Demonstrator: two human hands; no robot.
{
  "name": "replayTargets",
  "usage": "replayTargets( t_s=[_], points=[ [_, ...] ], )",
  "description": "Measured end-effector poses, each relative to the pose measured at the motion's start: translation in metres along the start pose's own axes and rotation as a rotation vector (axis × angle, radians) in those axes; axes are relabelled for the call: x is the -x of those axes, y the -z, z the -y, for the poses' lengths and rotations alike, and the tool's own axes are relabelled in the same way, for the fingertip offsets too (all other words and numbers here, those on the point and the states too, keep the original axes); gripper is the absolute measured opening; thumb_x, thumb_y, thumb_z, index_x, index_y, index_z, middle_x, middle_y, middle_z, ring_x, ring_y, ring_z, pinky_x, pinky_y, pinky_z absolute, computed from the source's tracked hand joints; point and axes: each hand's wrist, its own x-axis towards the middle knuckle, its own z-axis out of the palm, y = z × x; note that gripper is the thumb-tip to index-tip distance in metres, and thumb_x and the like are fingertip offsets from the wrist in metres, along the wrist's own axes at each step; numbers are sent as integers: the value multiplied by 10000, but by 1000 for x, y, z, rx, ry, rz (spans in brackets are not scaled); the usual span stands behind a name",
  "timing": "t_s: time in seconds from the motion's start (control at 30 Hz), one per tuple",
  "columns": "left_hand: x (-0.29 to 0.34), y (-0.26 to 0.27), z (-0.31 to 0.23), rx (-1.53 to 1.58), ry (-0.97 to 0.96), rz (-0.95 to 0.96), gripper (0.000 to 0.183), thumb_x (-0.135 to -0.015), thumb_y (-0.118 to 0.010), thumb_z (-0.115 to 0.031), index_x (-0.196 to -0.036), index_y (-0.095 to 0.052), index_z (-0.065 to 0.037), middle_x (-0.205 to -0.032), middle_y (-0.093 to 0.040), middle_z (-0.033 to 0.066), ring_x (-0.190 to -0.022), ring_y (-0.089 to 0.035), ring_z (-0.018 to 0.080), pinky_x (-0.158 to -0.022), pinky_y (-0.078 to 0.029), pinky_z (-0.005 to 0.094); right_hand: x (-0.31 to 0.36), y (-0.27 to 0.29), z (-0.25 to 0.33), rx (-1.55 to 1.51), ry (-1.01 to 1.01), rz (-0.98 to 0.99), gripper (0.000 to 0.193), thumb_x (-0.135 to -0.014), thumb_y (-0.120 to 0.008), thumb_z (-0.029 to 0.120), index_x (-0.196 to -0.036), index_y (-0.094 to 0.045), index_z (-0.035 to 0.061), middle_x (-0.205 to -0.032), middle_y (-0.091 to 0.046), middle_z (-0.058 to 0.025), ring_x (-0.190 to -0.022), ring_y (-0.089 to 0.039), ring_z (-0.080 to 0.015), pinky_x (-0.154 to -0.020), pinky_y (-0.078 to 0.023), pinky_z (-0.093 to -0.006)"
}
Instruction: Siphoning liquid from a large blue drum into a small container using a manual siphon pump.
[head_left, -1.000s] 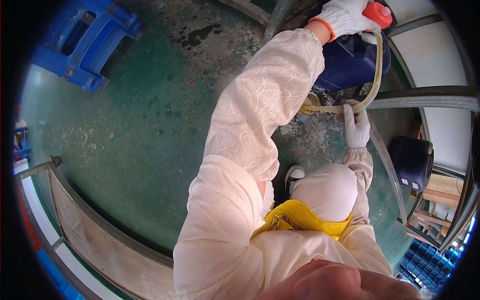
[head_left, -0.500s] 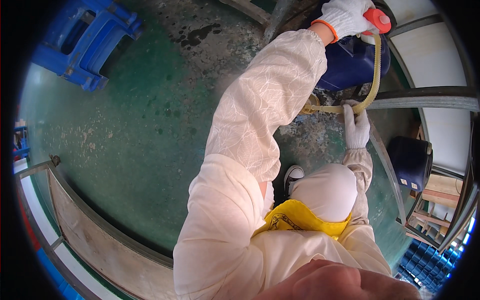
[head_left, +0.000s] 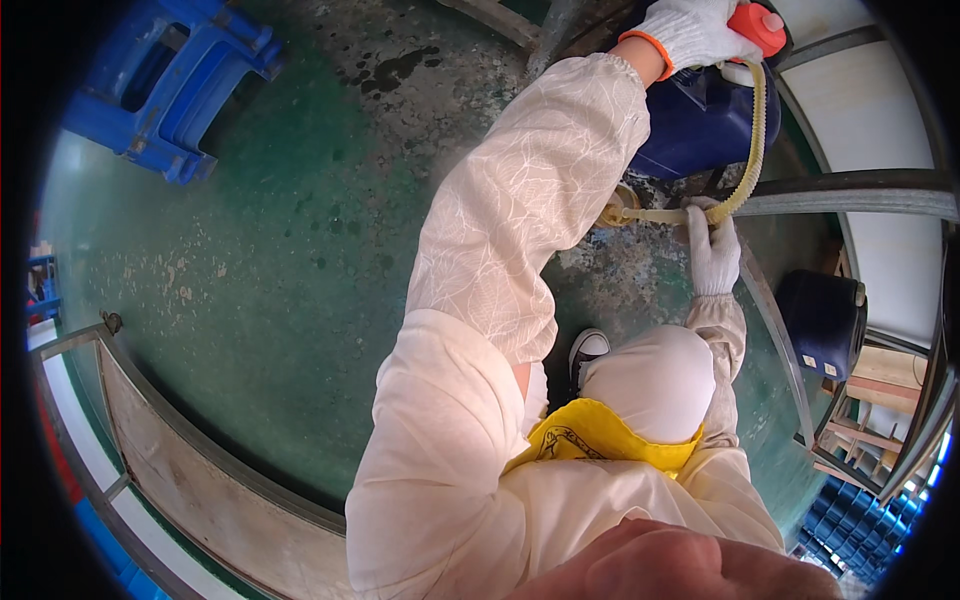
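Observation:
My left hand, in a white knit glove with an orange cuff, is closed round the red bulb of a hand siphon pump. The pump stands at the top of a dark blue plastic jerrycan. From it a pale yellow ribbed hose curves down and then left. My gloved right hand grips this hose near its lower bend. The hose's far end reaches a small yellowish container, partly hidden behind my left sleeve. Whether liquid flows cannot be made out.
A metal frame bar crosses just right of the hose. Another dark blue jerrycan stands farther right. Blue plastic stools are at the upper left, and a metal-edged bench is at the lower left. Dark wet patches mark the floor.
The red bulb has shifted slightly up, and my left hand's grip on it has changed a little. My right hand stays almost in place on the hose.

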Motion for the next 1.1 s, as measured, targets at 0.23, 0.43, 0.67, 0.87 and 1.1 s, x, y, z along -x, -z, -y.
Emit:
replayTargets(
  t_s=[0.23, 0.43, 0.67, 0.87, 1.1],
  points=[
    [2, 1, 2, 51, -57, -2, 464, -734, -826, -235, -1141, -640, -114, -1076, -705, 180, -1039, -668, 368, -883, -524, 433, -3, 2, -8, -3, 31, 9, 236, -960, -655, 244, -1098, -682, 53, -833, -692, -39, -725, -652, -91, -677, -514, -245],
    [-3, -4, 11, 0, -61, -64, 440, -730, -832, -228, -1119, -664, -110, -1063, -706, 174, -1023, -670, 366, -870, -533, 426, -1, 3, -7, -6, 40, 2, 234, -966, -650, 234, -1098, -680, 43, -836, -688, -41, -746, -668, -95, -683, -519, -245],
    [-3, -9, 11, -80, -70, -113, 421, -751, -813, -241, -1125, -661, -122, -1063, -705, 172, -1029, -665, 374, -868, -533, 436, -1, 3, -6, -35, 47, 9, 228, -967, -654, 224, -1100, -678, 41, -834, -683, -35, -721, -633, -81, -679, -517, -244],
    [2, 1, 4, 70, -42, -18, 442, -756, -806, -248, -1143, -633, -121, -1065, -703, 186, -1033, -665, 379, -877, -524, 438, -2, 0, -5, -68, 32, 6, 220, -969, -657, 216, -1098, -680, 39, -838, -681, -31, -721, -628, -76, -679, -515, -237],
    [3, 1, 4, 33, -56, 12, 480, -739, -819, -280, -1148, -621, -122, -1076, -704, 192, -1040, -662, 385, -890, -518, 447, -1, 3, -6, -61, 36, 14, 231, -969, -662, 216, -1112, -676, 36, -856, -682, -32, -724, -630, -77, -675, -513, -235]
  ],
)
